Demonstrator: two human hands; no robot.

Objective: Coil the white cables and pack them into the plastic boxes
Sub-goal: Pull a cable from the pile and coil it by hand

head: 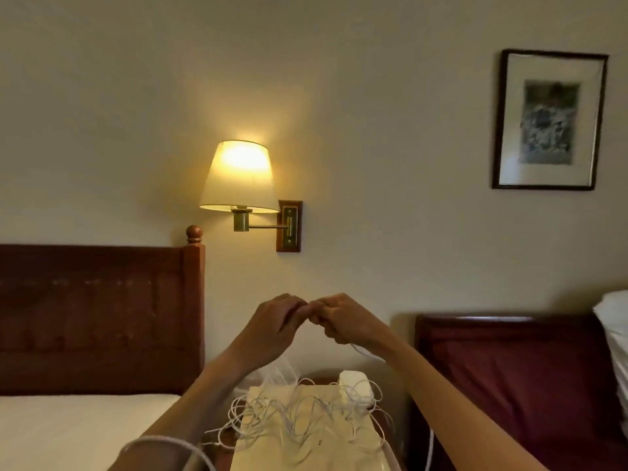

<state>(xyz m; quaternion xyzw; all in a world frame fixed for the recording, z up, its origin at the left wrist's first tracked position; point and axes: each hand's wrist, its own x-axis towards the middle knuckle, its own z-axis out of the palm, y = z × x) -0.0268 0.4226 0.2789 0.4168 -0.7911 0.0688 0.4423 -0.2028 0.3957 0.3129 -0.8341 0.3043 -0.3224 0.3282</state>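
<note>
white cables (pixel 302 414) in a loose tangle over a pale cream surface (pixel 306 450) at bottom centre, between two beds; strands spilling off both sides of it. small white block (pixel 355 382), blurred and hard to identify, at the far right corner of that surface, partly under the strands. crumpled clear plastic (pixel 278 373) just behind the tangle, beside the left forearm; too indistinct to say whether a box.

left hand (pixel 275 322) and right hand (pixel 343 321) raised above the tangle in front of the wall, fingertips meeting at the middle. left fingers bent inward, tips against the right hand's; anything pinched between them too small to tell. right fingers curled tight, with a thin white strand (pixel 365 353) trailing out from under the fist and down along the wrist. another white loop (pixel 163 441) draped across the left forearm near the lower edge.

dark wooden headboard (pixel 91 317) with a turned post at left, white bedding (pixel 68 430) below it. lit wall lamp (pixel 239 178) with a cream shade on a brass arm, centre. framed picture (pixel 548 120) high on the wall at right. dark red headboard (pixel 509 379) and white pillows (pixel 615 321) at far right.
</note>
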